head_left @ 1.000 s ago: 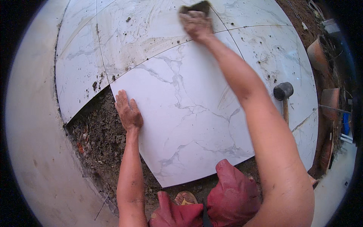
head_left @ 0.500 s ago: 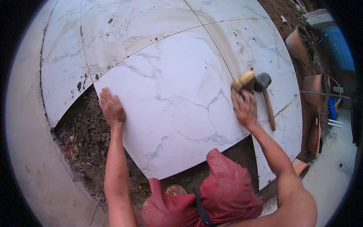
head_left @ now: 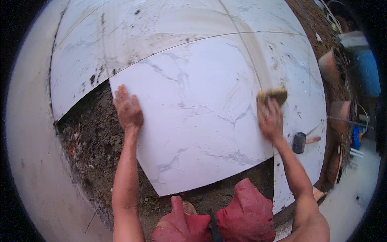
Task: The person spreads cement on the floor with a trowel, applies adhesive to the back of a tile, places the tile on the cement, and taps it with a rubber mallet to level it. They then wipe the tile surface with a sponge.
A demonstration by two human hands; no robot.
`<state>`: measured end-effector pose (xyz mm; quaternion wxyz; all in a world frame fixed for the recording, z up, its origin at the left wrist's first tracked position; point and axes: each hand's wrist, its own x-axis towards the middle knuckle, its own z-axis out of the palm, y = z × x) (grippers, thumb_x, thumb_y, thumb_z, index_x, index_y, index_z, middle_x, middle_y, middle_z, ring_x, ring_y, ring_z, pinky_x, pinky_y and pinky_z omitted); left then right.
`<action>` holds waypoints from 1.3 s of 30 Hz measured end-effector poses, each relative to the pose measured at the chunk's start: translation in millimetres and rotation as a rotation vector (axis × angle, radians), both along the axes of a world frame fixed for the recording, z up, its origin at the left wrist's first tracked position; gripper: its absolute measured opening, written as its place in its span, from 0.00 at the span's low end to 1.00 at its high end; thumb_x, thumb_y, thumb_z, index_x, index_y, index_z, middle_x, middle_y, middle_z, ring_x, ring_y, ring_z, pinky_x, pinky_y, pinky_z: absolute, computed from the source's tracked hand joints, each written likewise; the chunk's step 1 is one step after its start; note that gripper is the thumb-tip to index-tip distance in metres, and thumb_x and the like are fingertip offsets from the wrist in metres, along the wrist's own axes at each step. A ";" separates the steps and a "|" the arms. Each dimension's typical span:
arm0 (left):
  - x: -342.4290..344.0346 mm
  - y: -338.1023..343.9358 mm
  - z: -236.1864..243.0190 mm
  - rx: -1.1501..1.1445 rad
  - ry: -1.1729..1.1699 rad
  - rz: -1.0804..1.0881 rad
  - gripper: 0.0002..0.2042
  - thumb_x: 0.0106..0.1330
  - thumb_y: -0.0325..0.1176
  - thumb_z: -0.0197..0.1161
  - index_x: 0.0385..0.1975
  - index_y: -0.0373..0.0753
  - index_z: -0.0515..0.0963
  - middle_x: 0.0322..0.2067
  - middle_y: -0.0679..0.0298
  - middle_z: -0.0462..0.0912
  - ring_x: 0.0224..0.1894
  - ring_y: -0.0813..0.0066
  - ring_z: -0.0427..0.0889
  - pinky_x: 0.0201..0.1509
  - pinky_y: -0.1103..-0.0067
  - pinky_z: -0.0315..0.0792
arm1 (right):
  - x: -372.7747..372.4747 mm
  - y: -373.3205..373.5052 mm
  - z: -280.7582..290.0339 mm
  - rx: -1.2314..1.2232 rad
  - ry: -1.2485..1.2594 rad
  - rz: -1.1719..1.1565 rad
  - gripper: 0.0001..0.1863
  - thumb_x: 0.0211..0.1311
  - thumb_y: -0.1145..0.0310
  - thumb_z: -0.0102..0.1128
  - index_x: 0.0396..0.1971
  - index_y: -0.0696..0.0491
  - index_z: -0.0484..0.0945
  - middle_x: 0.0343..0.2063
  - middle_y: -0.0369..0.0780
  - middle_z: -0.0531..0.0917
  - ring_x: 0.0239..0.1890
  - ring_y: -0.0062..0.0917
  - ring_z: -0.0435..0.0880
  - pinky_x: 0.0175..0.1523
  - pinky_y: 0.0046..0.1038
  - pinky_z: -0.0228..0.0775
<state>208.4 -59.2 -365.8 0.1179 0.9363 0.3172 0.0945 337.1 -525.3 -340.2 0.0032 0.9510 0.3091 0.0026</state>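
A large white floor tile [head_left: 201, 133] with grey veining lies in front of me, its near edge over bare soil. My left hand [head_left: 129, 109] rests flat along the tile's left edge, fingers stretched out. In my right hand [head_left: 271, 121] is a yellowish, dirty sponge [head_left: 278, 95], pressed near the seam between this tile and its right neighbour. To the right of that hand a rubber mallet [head_left: 299, 142] with a black head and wooden handle lies on the neighbouring tile.
Dark, crumbly soil [head_left: 94, 137] lies bare left of the tile and under its near edge. More veined tiles [head_left: 181, 20] with dirt specks extend ahead. Terracotta pots [head_left: 329, 65] line the right side; a pale concrete strip [head_left: 32, 149] runs on the left.
The mallet has moved from beside the sponge to lower right, and its handle has swung to point right. My right hand keeps the sponge by the seam. The view has shifted slightly.
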 end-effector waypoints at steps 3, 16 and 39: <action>0.8 -1.5 3.2 -0.006 -0.064 0.020 0.29 0.69 0.38 0.46 0.67 0.33 0.52 0.67 0.48 0.54 0.71 0.52 0.49 0.74 0.65 0.40 | 107.7 103.1 -22.1 0.168 -0.212 -0.082 0.23 0.65 0.62 0.43 0.60 0.48 0.71 0.62 0.47 0.68 0.65 0.42 0.61 0.69 0.41 0.49; -10.6 15.7 -12.3 -0.224 -0.766 0.175 0.27 0.60 0.25 0.42 0.62 0.29 0.52 0.65 0.37 0.48 0.70 0.41 0.45 0.73 0.56 0.38 | -24.6 519.2 -41.3 0.434 0.176 0.794 0.19 0.63 0.57 0.48 0.54 0.39 0.75 0.62 0.31 0.70 0.66 0.27 0.63 0.68 0.39 0.52; 21.3 50.3 1.4 0.207 0.172 -0.072 0.30 0.69 0.44 0.38 0.67 0.33 0.53 0.69 0.53 0.54 0.71 0.62 0.51 0.74 0.57 0.34 | 192.8 30.3 -38.5 -0.082 -0.247 -0.478 0.27 0.69 0.49 0.37 0.67 0.34 0.58 0.64 0.41 0.65 0.66 0.37 0.61 0.68 0.41 0.53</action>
